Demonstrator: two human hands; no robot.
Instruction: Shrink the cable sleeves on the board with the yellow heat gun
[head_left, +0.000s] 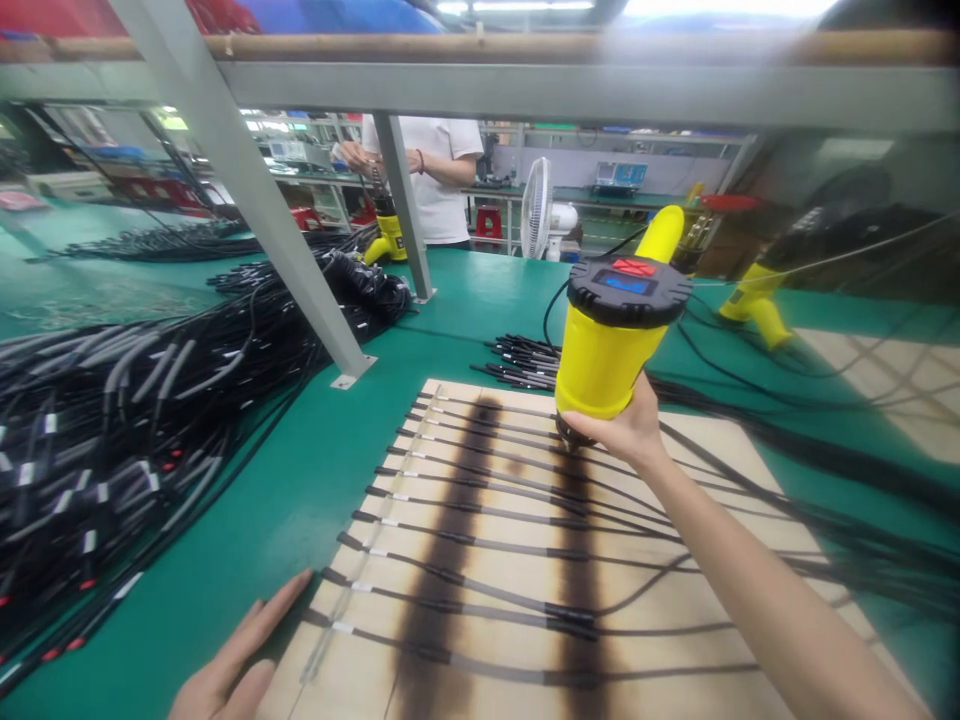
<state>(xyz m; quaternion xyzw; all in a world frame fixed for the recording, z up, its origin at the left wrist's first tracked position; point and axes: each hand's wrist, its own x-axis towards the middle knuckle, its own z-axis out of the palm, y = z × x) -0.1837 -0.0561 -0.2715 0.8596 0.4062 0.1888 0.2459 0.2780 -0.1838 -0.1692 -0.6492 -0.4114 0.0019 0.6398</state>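
My right hand [630, 430] is wrapped round the lower end of a yellow heat gun [606, 360], whose black cap with red buttons and a small display faces up. Its nozzle points down at the black cables [517, 520], which lie side by side across a pale wooden board [517, 635]. Two dark scorched bands cross the board under the cables; the gun is over the right one. At the lower left, my left hand [232, 665] rests by the board's left edge, fingers stretched out, holding nothing. Dark sleeves cover parts of the cables.
A large heap of black cables [150, 400] fills the left side of the green table [465, 290]. Grey metal posts [247, 190] rise from it. Behind stand a person in a white shirt [442, 190], a fan [536, 205] and another yellow heat gun [757, 300].
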